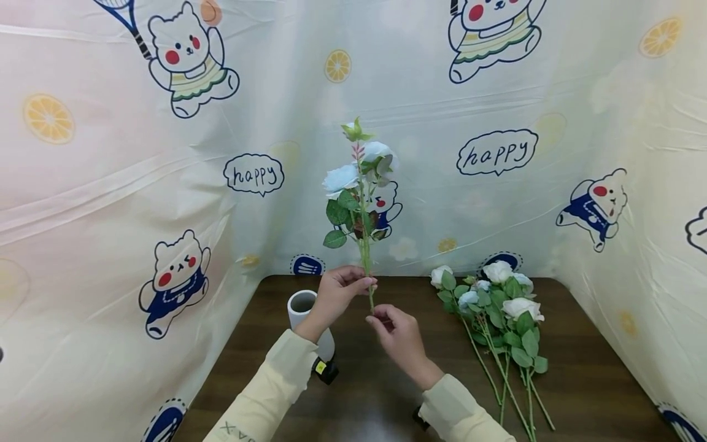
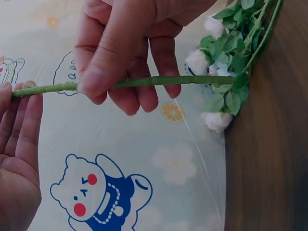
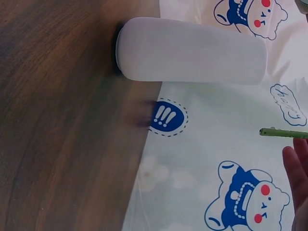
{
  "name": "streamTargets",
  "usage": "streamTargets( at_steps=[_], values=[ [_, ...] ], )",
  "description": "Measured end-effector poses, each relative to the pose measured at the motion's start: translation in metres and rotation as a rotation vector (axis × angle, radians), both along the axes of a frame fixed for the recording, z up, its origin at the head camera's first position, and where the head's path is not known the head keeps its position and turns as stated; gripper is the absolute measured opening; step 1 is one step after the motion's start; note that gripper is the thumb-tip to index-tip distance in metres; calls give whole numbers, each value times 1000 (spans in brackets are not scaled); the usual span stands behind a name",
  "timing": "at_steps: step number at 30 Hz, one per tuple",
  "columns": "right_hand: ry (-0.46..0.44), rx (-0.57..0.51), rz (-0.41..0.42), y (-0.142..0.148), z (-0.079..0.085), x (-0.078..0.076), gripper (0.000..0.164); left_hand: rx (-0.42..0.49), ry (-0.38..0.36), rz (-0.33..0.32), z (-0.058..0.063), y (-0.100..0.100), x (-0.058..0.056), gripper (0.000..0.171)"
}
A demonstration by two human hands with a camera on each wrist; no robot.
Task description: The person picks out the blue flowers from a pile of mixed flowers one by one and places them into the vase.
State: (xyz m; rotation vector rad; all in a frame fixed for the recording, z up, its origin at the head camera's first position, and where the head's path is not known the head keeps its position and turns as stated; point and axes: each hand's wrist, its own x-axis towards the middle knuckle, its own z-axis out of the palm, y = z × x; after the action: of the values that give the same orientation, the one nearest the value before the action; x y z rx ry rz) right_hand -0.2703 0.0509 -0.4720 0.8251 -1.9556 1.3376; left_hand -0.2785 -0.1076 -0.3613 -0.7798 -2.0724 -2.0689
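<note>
My left hand pinches the green stem of an upright flower spray with pale blue blooms and green leaves. Lower on the same stem, my right hand holds it between thumb and fingers; in the left wrist view this hand spans the stem, whose cut end points down toward the table. A white vase stands upright behind my left forearm, its round mouth facing up; the right wrist view shows its smooth side.
Several white and pale blue flower stems lie in a bunch at the right of the dark wooden table. Printed cloth with cartoon bears hangs behind and at both sides. A black strap piece shows by the left cuff.
</note>
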Motion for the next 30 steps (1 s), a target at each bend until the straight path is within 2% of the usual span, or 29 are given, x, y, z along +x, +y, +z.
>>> streamTargets(
  at_steps=[4, 8, 12, 18, 25, 30],
  values=[
    [-86, -7, 64, -1, 2, 1, 18, -13, 26, 27, 3, -3, 1, 12],
    [-131, 6, 92, -1, 2, 1, 28, -26, 51, 49, -3, -11, -11, 11],
    [-171, 45, 63, 0, 2, -1, 38, -32, 80, 77, -8, -18, -21, 11],
    [-270, 114, 20, -1, -1, -4, 56, -36, 111, 117, -3, -31, -25, 16],
    [-352, 232, 59, -12, -5, -13, 71, 8, 94, 180, 4, -51, -26, 20],
    [-413, 282, 94, -23, -8, -19, 77, 9, 118, 242, 7, -63, -26, 18]
  ],
)
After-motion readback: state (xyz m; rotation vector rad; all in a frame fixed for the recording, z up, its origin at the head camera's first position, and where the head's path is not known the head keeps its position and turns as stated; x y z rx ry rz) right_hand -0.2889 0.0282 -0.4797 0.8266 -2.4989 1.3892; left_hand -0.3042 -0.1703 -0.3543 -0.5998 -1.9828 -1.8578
